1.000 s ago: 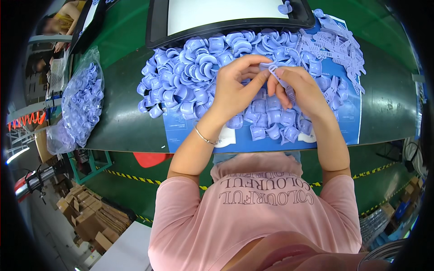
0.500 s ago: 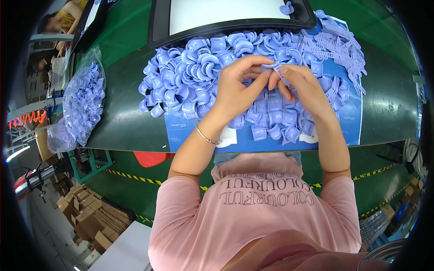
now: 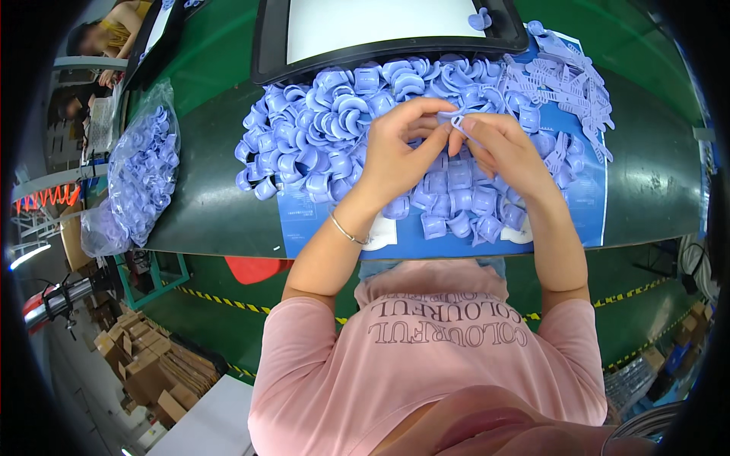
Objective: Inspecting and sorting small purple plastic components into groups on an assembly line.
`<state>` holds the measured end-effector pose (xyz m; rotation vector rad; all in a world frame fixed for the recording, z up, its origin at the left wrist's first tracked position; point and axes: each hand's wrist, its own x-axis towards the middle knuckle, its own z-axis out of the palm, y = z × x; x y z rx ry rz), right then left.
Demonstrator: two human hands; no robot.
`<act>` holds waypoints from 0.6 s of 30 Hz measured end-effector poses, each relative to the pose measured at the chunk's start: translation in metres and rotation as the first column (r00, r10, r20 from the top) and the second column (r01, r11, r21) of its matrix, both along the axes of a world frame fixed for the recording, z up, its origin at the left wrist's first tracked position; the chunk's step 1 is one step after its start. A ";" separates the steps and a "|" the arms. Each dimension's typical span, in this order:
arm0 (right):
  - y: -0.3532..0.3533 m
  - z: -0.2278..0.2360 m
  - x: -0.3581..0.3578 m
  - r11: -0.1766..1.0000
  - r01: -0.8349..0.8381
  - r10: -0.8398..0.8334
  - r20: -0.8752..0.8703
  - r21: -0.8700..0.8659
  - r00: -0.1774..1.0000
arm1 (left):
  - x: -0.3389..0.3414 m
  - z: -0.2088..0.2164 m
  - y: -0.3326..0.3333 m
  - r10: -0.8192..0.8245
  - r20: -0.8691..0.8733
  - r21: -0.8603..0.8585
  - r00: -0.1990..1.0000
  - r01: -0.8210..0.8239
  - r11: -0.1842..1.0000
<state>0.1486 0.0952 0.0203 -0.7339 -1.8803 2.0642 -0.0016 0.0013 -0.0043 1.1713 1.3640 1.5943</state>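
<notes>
Over the heap, my left hand point(image 3: 401, 152) pinches a curved lavender plastic piece point(image 3: 449, 115) between thumb and forefinger. My right hand point(image 3: 503, 148) is closed on a thin lavender plastic strip point(image 3: 458, 121), whose looped end touches the curved piece. Fingers hide most of the strip. Behind and left of my hands spreads a large heap of similar curved lavender pieces point(image 3: 312, 121). Several more curved pieces point(image 3: 460, 201) lie just below my hands, near the table edge. To the far right lies a pile of flat slotted lavender strips point(image 3: 566, 80).
A black-rimmed tray point(image 3: 395, 52) with a white bottom stands behind the heap, one joined lavender part point(image 3: 480, 19) in it. Blue printed sheets point(image 3: 589, 197) lie under the parts. At left is a clear bag of lavender parts point(image 3: 144, 167). Another person point(image 3: 125, 34) sits far left.
My right hand has shifted slightly up and left, its fingers closer around the strip, so less of the strip shows. My left hand stays almost in place.
</notes>
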 end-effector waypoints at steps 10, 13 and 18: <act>-0.014 -0.002 0.003 0.838 0.152 -0.174 -0.008 0.524 0.985 | 0.002 -0.007 -0.002 -0.076 0.140 0.100 0.987 0.063 0.993; -0.020 -0.002 0.001 0.802 0.111 -0.151 0.019 0.587 0.988 | -0.002 -0.010 -0.002 -0.102 0.233 0.061 0.967 0.090 0.994; -0.018 -0.006 -0.004 0.785 0.096 -0.166 0.059 0.613 0.984 | -0.003 -0.009 -0.001 -0.134 0.234 0.056 0.963 0.124 0.991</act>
